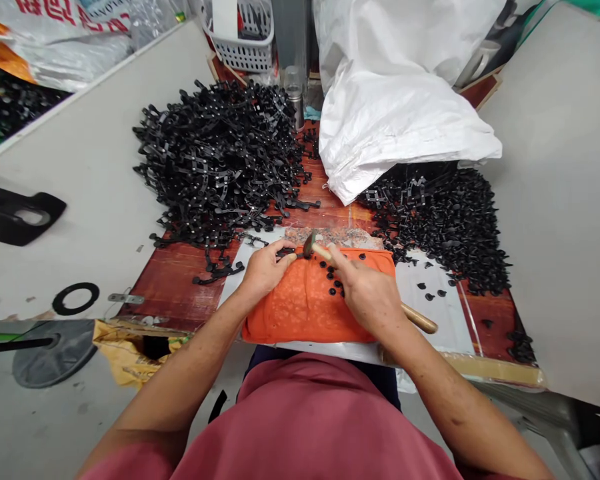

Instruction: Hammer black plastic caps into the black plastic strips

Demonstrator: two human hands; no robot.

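Observation:
My right hand (367, 293) is wrapped round the wooden handle of a small hammer (313, 247), whose metal head is down near the far edge of an orange pad (300, 307). My left hand (265, 270) rests on the pad's left side and pinches a thin black plastic strip (286, 253) just under the hammer head. Several small black round pieces (333, 277) lie loose on the pad between the two hands.
A big heap of black plastic strips (220, 160) fills the left of the wooden table (175, 280). Small black caps (445, 227) are piled at the right, under a white sack (400, 113). A white basket (243, 33) and a metal bottle (296, 100) stand at the back.

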